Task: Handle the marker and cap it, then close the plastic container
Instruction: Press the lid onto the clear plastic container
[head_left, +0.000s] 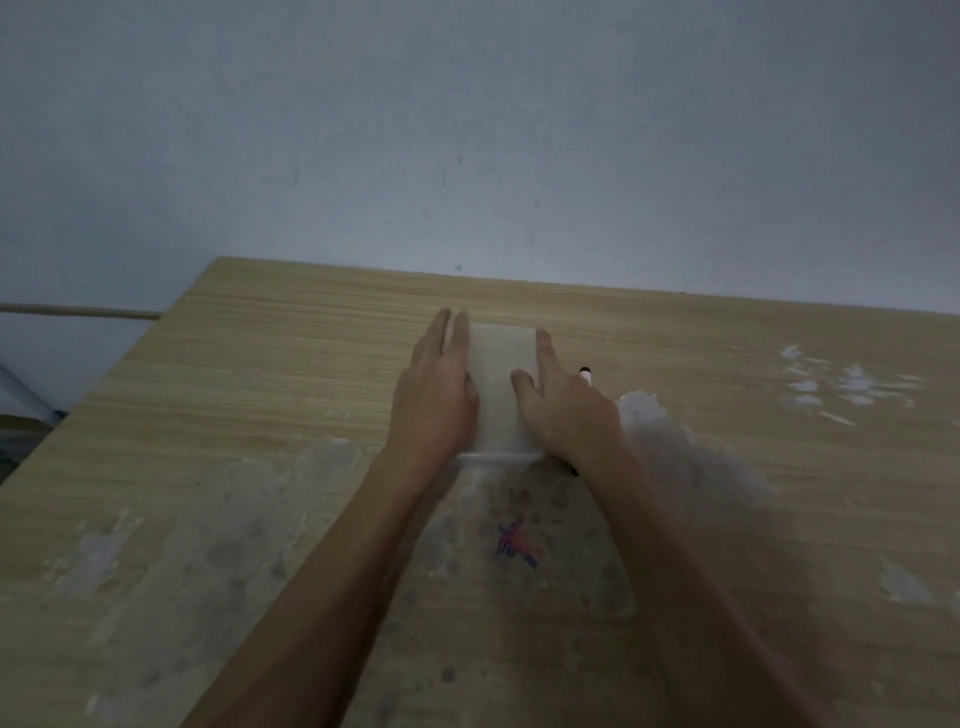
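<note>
Two flat hands on the frosted, translucent plastic container (501, 384), lid down.

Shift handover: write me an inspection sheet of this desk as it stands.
Surface: wooden table, wood-grain top, worn with whitish patches and a blue-pink ink scribble.
Job's things: translucent plastic container lies flat between both hands; marker lies right of it, mostly hidden under the right hand, capped state unclear.
Clutter: whitish crumpled scrap beside the right hand; what it is cannot be told.
Grippers: left hand flat, open, against the container's left side; right hand flat, open, on its right side.
Cables: nothing seen.
Surroundings: bare grey wall behind the table.
</note>
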